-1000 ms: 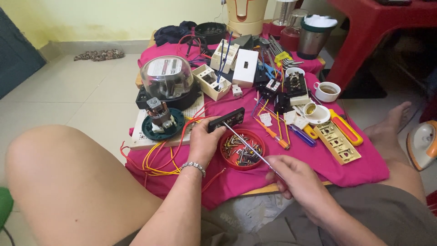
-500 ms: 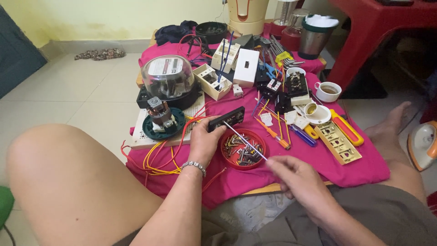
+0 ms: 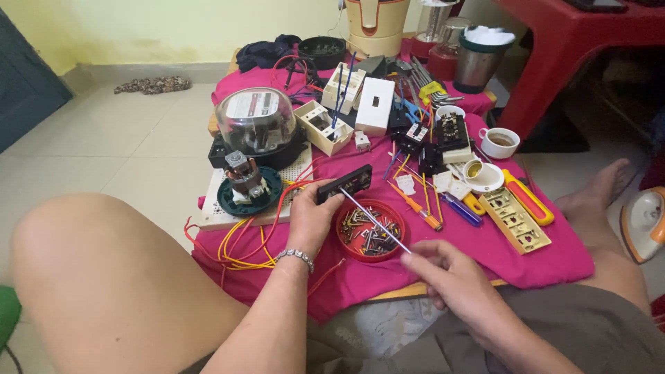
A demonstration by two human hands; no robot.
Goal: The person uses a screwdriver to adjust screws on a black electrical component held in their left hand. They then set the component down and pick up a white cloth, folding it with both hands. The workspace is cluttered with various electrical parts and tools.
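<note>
My left hand [image 3: 311,218] grips a small black rectangular electrical part [image 3: 344,183] and holds it tilted above the pink cloth [image 3: 485,253]. My right hand [image 3: 450,277] holds a thin metal screwdriver [image 3: 374,220] by its handle; the shaft runs up and left, its tip touching the black part. Under the shaft sits a red round dish [image 3: 370,232] with several screws in it. Orange and yellow wires [image 3: 239,246] loop left of my left wrist.
On the cloth lie a glass-domed meter [image 3: 258,125], a small motor on a green disc [image 3: 246,183], white switch boxes [image 3: 374,104], screwdrivers [image 3: 526,197], a beige terminal strip [image 3: 516,220] and a cup [image 3: 500,140]. My bare knee [image 3: 104,277] fills the lower left. An iron [image 3: 644,221] lies at right.
Both hands keep their grips. The screwdriver has shifted only slightly against the black part.
</note>
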